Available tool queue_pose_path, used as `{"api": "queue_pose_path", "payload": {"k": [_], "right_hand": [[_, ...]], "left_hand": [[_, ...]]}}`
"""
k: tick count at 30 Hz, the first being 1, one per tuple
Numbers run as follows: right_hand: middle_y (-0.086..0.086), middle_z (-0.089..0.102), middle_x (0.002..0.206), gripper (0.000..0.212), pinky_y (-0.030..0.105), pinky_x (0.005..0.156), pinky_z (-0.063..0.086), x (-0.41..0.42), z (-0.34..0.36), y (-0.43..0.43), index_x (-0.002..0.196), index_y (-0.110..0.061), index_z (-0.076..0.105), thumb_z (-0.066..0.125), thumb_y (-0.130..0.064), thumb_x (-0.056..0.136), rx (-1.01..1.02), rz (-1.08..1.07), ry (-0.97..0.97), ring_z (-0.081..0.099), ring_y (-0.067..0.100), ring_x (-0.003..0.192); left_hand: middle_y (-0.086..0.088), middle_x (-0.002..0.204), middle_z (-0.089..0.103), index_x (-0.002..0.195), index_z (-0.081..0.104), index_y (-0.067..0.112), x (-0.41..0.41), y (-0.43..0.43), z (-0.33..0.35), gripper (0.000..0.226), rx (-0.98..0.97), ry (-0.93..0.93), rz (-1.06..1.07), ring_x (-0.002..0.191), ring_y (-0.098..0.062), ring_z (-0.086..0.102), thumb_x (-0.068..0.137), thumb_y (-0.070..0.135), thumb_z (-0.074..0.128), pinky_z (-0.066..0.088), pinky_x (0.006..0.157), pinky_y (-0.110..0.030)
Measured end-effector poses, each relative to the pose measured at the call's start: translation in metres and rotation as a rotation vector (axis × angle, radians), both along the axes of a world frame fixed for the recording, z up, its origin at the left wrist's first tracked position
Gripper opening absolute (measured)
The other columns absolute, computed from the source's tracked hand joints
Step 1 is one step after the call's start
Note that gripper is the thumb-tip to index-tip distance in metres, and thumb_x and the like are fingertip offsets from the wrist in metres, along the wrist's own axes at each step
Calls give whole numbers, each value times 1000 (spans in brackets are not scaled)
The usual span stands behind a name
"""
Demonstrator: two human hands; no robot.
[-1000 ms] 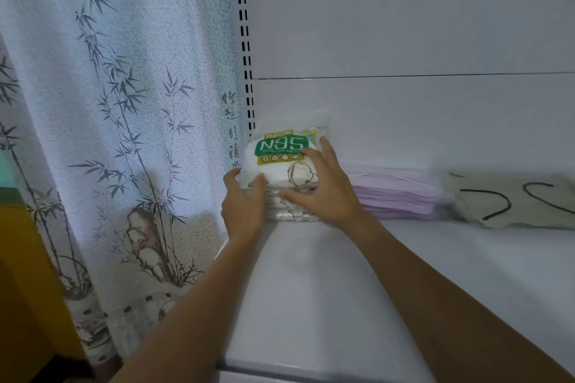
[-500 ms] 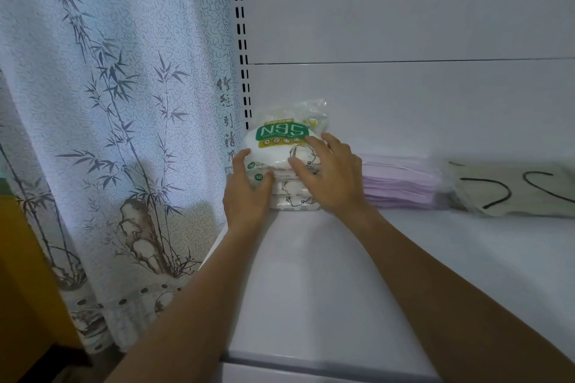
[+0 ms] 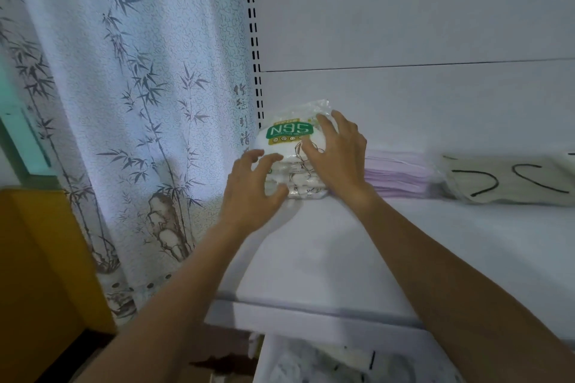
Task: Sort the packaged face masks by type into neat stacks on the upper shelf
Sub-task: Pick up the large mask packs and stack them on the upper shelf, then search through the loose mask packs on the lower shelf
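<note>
your left hand (image 3: 252, 190) has eased back from the n95 stack (image 3: 289, 141) at the left end of the upper shelf (image 3: 311, 246), fingers spread, your right hand (image 3: 339, 162) still splayed on top, so that pile looks squared.

a white curtain (image 3: 124, 102) with grey bamboo print fills the left; an orange-yellow block (image 3: 40, 274) sits lower left, a slotted upright (image 3: 253, 40) top centre.

Both forearms outstretched — left hand (image 3: 252, 188) and right hand (image 3: 340, 165) side by side, fingers (image 3: 326, 130) spread, loosely curled
</note>
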State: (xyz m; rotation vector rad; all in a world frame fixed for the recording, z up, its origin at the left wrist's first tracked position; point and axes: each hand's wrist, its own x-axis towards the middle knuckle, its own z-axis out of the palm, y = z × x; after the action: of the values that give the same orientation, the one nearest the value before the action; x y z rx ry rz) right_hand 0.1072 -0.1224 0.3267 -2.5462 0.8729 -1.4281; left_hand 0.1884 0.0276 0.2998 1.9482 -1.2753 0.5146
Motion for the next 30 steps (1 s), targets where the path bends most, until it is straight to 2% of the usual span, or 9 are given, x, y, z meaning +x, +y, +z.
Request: {"api": "queue_pose_path", "payload": {"k": [4, 8, 15, 17, 19, 21, 23, 26, 30], "right_hand": [[9, 28, 151, 57, 44, 111, 21, -38, 3, 23, 143, -17, 37, 52, -33, 90, -7, 1, 80, 28, 27, 136], [12, 35, 148, 57, 45, 108, 26, -93, -2, 46, 141, -14, 40, 56, -24, 87, -61, 63, 59, 34, 31, 132], [9, 47, 137, 54, 41, 98, 35, -190, -52, 92, 139, -12, 43, 54, -16, 86, -45, 151, 125, 43, 29, 123], [11, 56, 124, 47, 42, 89, 41, -217, -71, 105, 128, -8, 54, 56, -11, 82, -91, 183, 84, 50, 29, 112], [11, 63, 100, 35, 38, 73, 49, -244, -94, 118, 106, -4, 65, 58, -2, 71, -184, 225, -28, 56, 26, 92], [10, 60, 85, 26, 34, 63, 48, -268, -120, 130, 91, -3, 65, 58, 4, 66, -208, 266, -71, 57, 26, 76], [9, 59, 81, 23, 29, 58, 46, -287, -151, 138, 86, -4, 64, 60, 4, 66, -167, 289, -3, 58, 25, 70], [8, 63, 87, 23, 31, 58, 51, -303, -205, 134, 92, -5, 64, 61, -3, 69, -30, 265, 221, 63, 26, 77], [13, 61, 113, 37, 39, 81, 46, -308, -262, 119, 117, -5, 58, 64, -15, 81, 217, 174, 477, 58, 33, 105]], "left_hand": [[-12, 125, 52, 120, 59, 13, -26, 32, -4, 55, 52, 26, 33, 113, -30, 48, 73, 39, 49, 38, 94, -38], [-11, 125, 52, 121, 58, 14, -66, 48, -17, 47, 55, 49, 37, 115, -28, 47, 78, 34, 54, 35, 93, -32], [-10, 107, 59, 110, 63, 13, -157, 80, -63, 45, 27, 95, 48, 96, -29, 53, 76, 35, 44, 38, 79, -32], [-10, 103, 60, 106, 65, 12, -182, 92, -78, 46, -1, 77, 33, 95, -28, 52, 76, 37, 42, 36, 79, -31], [-10, 103, 60, 105, 65, 11, -205, 102, -94, 39, -31, 69, 31, 97, -27, 52, 79, 33, 46, 34, 81, -27], [-10, 108, 58, 108, 63, 10, -223, 109, -114, 33, -13, 137, 31, 101, -24, 52, 81, 24, 51, 34, 82, -24], [-9, 111, 55, 110, 61, 9, -237, 113, -142, 32, 56, 254, -13, 103, -24, 52, 82, 21, 52, 39, 81, -27], [-8, 112, 55, 109, 62, 10, -247, 119, -190, 34, 142, 355, -31, 104, -25, 55, 79, 23, 51, 40, 79, -26], [-5, 119, 53, 115, 60, 14, -242, 119, -241, 31, 266, 454, 35, 108, -22, 54, 85, 11, 59, 41, 80, -27]]}}
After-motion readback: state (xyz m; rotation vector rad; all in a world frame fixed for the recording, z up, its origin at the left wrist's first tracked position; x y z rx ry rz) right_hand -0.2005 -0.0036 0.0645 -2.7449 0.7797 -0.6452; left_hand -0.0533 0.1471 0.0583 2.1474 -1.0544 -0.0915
